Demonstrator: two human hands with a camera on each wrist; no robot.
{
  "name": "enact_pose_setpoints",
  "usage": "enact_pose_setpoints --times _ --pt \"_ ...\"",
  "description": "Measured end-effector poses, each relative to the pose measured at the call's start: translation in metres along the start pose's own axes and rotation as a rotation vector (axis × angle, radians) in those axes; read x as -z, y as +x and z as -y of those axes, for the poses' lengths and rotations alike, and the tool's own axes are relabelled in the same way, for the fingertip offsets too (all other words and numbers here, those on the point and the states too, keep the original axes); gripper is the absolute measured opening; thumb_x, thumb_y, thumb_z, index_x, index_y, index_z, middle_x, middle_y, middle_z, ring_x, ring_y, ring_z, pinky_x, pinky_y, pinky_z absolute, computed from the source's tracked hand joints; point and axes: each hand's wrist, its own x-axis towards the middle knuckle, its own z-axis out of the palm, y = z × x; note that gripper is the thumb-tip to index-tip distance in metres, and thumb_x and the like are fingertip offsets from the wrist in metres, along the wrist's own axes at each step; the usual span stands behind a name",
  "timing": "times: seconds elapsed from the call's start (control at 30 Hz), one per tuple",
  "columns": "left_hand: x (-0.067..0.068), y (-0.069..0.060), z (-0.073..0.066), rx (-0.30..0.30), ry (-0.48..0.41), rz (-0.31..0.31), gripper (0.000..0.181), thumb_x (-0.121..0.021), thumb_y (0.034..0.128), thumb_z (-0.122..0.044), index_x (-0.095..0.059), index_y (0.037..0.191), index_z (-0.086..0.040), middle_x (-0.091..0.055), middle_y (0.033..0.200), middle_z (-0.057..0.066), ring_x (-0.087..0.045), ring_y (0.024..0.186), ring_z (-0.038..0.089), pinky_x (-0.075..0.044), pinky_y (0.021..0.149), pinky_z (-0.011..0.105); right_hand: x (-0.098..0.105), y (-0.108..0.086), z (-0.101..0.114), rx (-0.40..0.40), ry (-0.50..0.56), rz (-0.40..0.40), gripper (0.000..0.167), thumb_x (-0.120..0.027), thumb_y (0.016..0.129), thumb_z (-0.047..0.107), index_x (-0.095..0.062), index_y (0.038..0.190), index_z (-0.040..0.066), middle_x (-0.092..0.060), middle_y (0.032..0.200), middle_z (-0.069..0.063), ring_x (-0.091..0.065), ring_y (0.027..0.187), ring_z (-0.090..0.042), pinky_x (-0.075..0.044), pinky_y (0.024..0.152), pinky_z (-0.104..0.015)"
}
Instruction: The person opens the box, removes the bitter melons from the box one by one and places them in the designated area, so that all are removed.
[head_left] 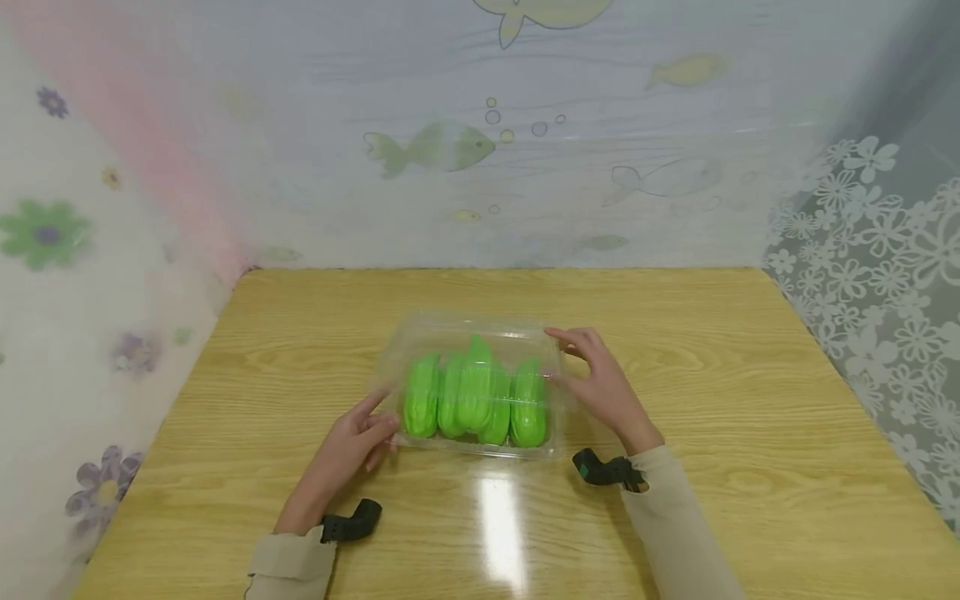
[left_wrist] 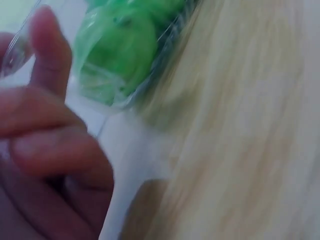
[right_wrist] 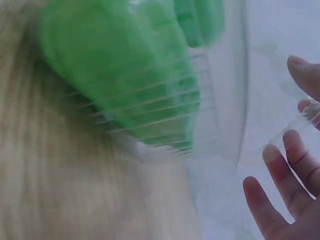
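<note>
A clear plastic box sits on the table in the head view, holding several bright green, elongated, ribbed pieces whose exact kind I cannot tell. Its clear lid lies over them, at least partly lifted from the tray. My left hand is at the box's near left corner, with a clear plastic edge between its fingers in the left wrist view. At the right side, my right hand holds the lid's edge between thumb and fingers. The green pieces also show blurred through the tray wall in the right wrist view.
Under the box is a wood-grain table. Patterned sheets with fish and flowers hang behind and at both sides. A black wrist mount is on the left sleeve, another on the right.
</note>
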Motion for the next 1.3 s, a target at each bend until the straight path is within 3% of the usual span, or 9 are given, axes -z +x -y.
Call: enact_pose_setpoints --times 0.17,0.33,0.47,0.67,0.87,1.07,1.2,1.3 --pt "-0.006 0.003 0.003 0.086 -0.081 -0.129 0.048 -0.051 0.0887 -0.042 -0.041 0.133 -0.025 -0.046 0.054 0.008 -0.035 0.04 0.012 -0.029 0.035 0.026 0.003 0.007 -0.001 0.051 -0.022 -0.013 0.048 -0.064 0.082 0.035 -0.048 0.127 0.027 -0.047 0.11 0.005 -0.045 0.105 -0.015 -0.034 0.095 -0.036" --pt "-0.009 0.004 0.004 0.113 -0.054 -0.251 0.049 -0.05 0.0849 -0.052 -0.05 0.126 -0.024 -0.04 0.048 0.006 -0.031 0.038 0.012 -0.025 0.032 0.026 0.005 0.012 -0.002 0.065 -0.031 0.007 0.049 -0.063 0.083 0.035 -0.049 0.127 0.022 -0.049 0.112 0.004 -0.046 0.107 -0.017 -0.034 0.095 -0.036" --pt "-0.009 0.005 0.002 0.097 -0.069 -0.277 0.046 -0.05 0.0871 -0.047 -0.052 0.125 -0.021 -0.04 0.048 0.003 -0.033 0.038 0.01 -0.026 0.032 0.025 0.007 0.014 -0.001 0.066 -0.013 0.031 0.049 -0.063 0.083 0.037 -0.049 0.128 0.023 -0.049 0.115 0.004 -0.045 0.109 -0.018 -0.034 0.095 -0.037" --pt "-0.007 0.004 0.0 0.076 -0.101 -0.266 0.037 -0.047 0.0931 -0.032 -0.05 0.127 -0.017 -0.04 0.05 0.002 -0.034 0.038 0.009 -0.027 0.034 0.024 0.01 0.018 -0.001 0.062 -0.005 0.056 0.048 -0.062 0.082 0.04 -0.048 0.127 0.029 -0.049 0.111 0.008 -0.045 0.106 -0.012 -0.035 0.094 -0.034" --pt "-0.007 0.004 0.0 0.102 -0.106 -0.305 0.043 -0.051 0.0895 -0.04 -0.054 0.124 -0.015 -0.042 0.045 0.002 -0.034 0.034 0.01 -0.026 0.032 0.025 0.012 0.022 0.0 0.064 -0.001 0.084 0.05 -0.061 0.084 0.036 -0.047 0.129 0.022 -0.05 0.109 0.005 -0.045 0.109 -0.016 -0.034 0.095 -0.036" --pt "-0.011 0.005 0.0 0.097 -0.059 -0.365 0.046 -0.058 0.0814 -0.048 -0.059 0.117 -0.019 -0.041 0.042 0.001 -0.034 0.033 0.01 -0.027 0.031 0.026 0.015 0.024 0.017 0.1 -0.008 0.098 0.045 -0.059 0.087 0.02 -0.047 0.13 0.011 -0.051 0.109 -0.005 -0.046 0.109 -0.024 -0.035 0.093 -0.041" --pt "-0.013 0.004 -0.004 0.09 -0.082 -0.352 0.042 -0.058 0.0849 -0.04 -0.055 0.12 -0.017 -0.041 0.044 0.0 -0.033 0.035 0.009 -0.028 0.034 0.025 0.017 0.024 0.035 0.101 -0.021 0.098 0.043 -0.057 0.088 0.014 -0.047 0.128 0.007 -0.052 0.108 -0.01 -0.047 0.107 -0.028 -0.037 0.092 -0.042" --pt "-0.016 0.0 -0.014 0.08 -0.099 -0.333 0.039 -0.055 0.089 -0.031 -0.052 0.122 -0.012 -0.041 0.046 0.0 -0.034 0.036 0.008 -0.029 0.035 0.022 0.017 0.027 0.038 0.088 -0.019 0.095 0.042 -0.056 0.089 0.015 -0.047 0.129 0.011 -0.051 0.109 -0.009 -0.048 0.107 -0.027 -0.037 0.092 -0.04"
